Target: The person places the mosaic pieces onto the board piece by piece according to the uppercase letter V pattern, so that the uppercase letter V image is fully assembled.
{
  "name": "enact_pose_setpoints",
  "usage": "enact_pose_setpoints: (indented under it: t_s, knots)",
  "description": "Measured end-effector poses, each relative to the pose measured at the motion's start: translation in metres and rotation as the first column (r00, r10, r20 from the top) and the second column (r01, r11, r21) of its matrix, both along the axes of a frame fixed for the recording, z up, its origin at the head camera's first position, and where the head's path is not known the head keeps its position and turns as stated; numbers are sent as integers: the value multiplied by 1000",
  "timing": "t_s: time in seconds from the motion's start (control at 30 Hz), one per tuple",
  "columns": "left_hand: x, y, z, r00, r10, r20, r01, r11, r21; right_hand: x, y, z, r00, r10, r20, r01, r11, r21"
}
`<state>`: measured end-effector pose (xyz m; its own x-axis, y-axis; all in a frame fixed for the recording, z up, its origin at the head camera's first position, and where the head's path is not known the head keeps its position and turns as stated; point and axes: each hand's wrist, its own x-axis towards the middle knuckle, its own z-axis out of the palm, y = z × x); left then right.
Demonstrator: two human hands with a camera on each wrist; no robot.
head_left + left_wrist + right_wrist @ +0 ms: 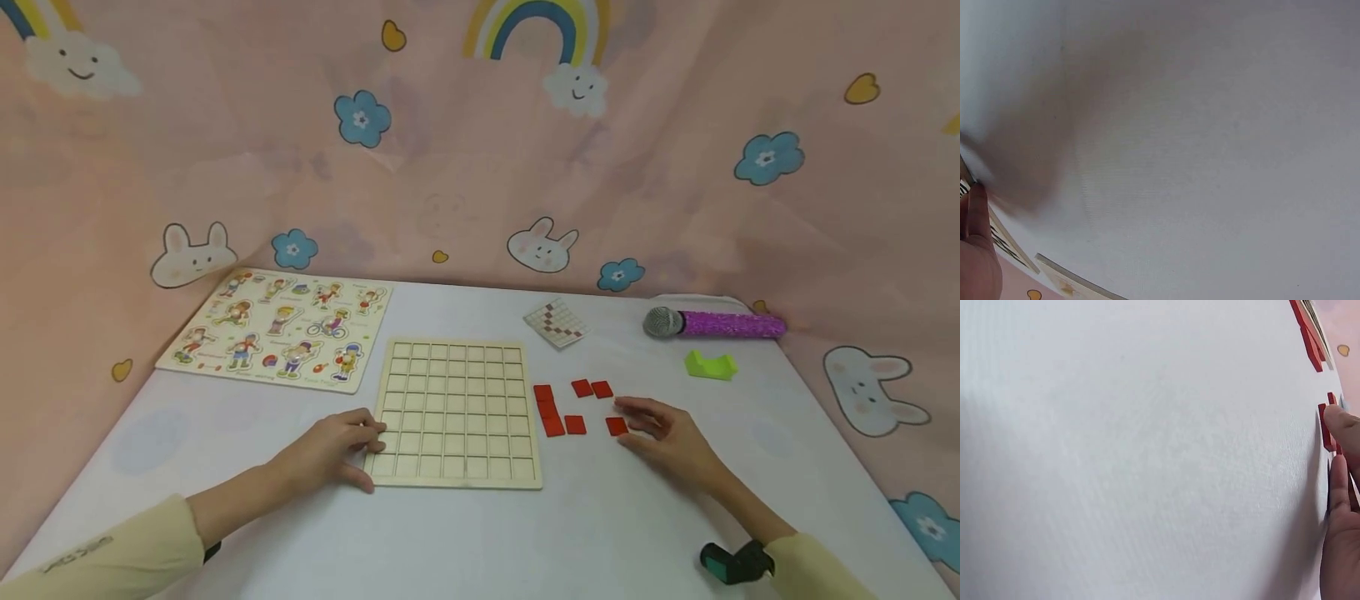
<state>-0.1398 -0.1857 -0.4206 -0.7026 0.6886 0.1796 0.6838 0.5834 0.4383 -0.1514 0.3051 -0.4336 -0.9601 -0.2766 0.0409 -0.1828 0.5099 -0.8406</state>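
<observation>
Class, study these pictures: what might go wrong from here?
The left hand touches the grid board; a push could knock the three red tiles close beside its right edge. The right hand might fumble the small, flat red tile at its fingertips. The microphone lies on its side, so a bump might roll it.

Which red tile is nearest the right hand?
The rightmost red tile, directly at the right hand; every other red tile lies farther left.
</observation>
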Motion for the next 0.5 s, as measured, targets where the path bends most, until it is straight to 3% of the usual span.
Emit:
enact_pose_setpoints:
  t_s: [0.3,0.5]
  knots:
    - [-4,-2,0,999,-46,1,46,997,62,-11,11,4,996,14,88,-20,997,70]
    - [-6,-3,0,998,-60,15,59,997,49,-15,13,6,996,23,88,-32,995,99]
